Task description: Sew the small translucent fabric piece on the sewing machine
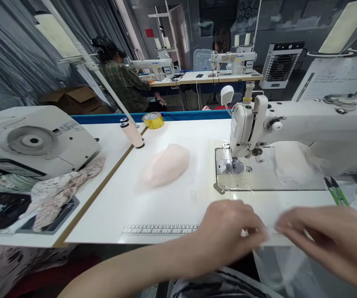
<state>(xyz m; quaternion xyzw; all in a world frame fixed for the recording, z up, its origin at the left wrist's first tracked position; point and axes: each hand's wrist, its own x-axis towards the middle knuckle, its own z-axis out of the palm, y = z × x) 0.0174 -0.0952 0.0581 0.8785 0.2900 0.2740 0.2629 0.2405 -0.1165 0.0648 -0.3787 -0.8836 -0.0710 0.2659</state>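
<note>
Head view: the left hand (231, 231) and the right hand (324, 238) are seen at 5 o'clock in the picture, over the front edge of the white table (178, 198), close together but not touching. A clear plastic bag (279, 267) hangs below them off the table's edge, and its upper edge is stretched between the two hands. The fingers of both hands are bent onto that edge. Both hands are smeared by motion, so it cannot be told whether the plastic is pinched fast or only touched.

A printed ruler (160, 230) is laid along the table's front edge, at 9 o'clock from the left hand. A pink pad (166, 165) lies on the table at 11 o'clock from the hands, well apart from them. A white sewing machine (290, 124) stands at 12 to 1 o'clock, and green snips (336, 192) rest just in front of it, at 12 o'clock from the right hand. A yellow tape roll (153, 120) and a thread spool (131, 133) are set near the far edge at 11 o'clock. A second machine (32, 140) and a patterned cloth (63, 190) are found at 9 o'clock. Another person (119, 80) is seated at a far bench at 11 o'clock.
</note>
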